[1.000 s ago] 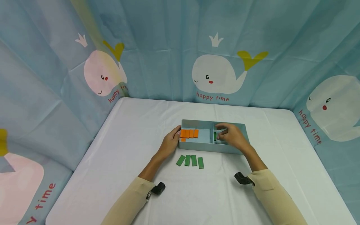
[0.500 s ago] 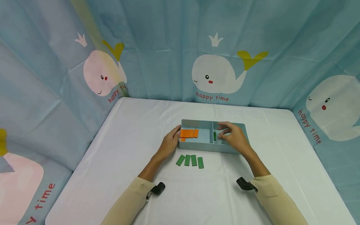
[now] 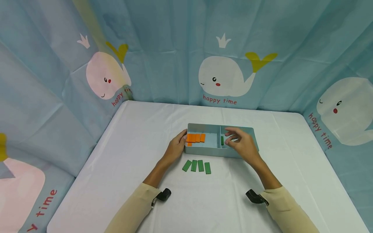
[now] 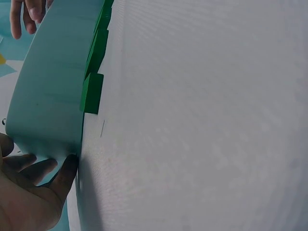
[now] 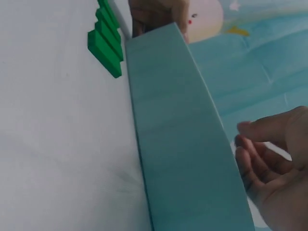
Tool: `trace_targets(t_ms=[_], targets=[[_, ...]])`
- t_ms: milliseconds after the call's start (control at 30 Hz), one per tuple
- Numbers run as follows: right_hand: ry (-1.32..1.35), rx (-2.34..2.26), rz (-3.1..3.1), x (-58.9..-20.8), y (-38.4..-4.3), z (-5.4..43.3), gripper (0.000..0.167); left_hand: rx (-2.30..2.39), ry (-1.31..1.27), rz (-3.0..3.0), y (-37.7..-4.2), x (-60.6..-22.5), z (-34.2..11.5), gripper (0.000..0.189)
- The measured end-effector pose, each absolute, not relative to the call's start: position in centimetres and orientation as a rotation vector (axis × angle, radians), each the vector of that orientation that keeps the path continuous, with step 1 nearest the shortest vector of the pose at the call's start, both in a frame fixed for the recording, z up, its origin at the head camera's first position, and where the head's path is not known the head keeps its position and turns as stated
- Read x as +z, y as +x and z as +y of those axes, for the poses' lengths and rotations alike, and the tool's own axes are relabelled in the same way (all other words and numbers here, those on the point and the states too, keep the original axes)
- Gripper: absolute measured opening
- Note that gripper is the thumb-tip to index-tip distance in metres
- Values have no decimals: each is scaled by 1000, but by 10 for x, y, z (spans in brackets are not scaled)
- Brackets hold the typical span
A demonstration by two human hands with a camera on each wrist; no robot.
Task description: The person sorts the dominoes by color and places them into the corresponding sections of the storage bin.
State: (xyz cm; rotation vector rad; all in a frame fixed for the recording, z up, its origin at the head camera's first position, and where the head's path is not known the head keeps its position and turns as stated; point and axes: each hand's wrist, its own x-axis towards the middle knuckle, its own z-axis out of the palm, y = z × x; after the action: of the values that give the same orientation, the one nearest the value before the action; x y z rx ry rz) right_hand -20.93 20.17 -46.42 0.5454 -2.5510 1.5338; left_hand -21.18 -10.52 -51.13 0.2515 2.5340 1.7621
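A blue-grey box (image 3: pixel 204 151) with two compartments lies lengthwise on the white table. My left hand (image 3: pixel 175 147) grips its left end; in the left wrist view the fingertips of that hand (image 4: pixel 38 192) press the end wall. Several orange tiles (image 3: pixel 196 138) lie overlapping at the left of the larger compartment. Within the smaller right compartment a green tile (image 3: pixel 222 140) rests beside the divider. Over that compartment my right hand (image 3: pixel 243 144) hovers with loosely bent fingers, thumb and fingertips apart, and nothing shows between them in the right wrist view.
Several green tiles (image 3: pixel 201 165) lie in a loose row on the white tablecloth (image 3: pixel 163 213), close in front of the box. Behind the table hangs a blue curtain (image 3: pixel 175 71) printed with whales. Black wrist cameras sit by both cuffs.
The right forearm has drawn back slightly toward me, and the right hand has tilted a little. Box, tiles and left hand look the same.
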Motion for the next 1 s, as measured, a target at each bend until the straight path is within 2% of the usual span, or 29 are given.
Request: trace_targets(t_ms=[233, 1000], targets=[[633, 1570, -2444, -470, -200, 199, 41, 1757, 256, 2538, -212, -510, -105, 53], [743, 1607, -2466, -484, -167, 179, 38, 1776, 258, 2533, -212, -513, -105, 53]])
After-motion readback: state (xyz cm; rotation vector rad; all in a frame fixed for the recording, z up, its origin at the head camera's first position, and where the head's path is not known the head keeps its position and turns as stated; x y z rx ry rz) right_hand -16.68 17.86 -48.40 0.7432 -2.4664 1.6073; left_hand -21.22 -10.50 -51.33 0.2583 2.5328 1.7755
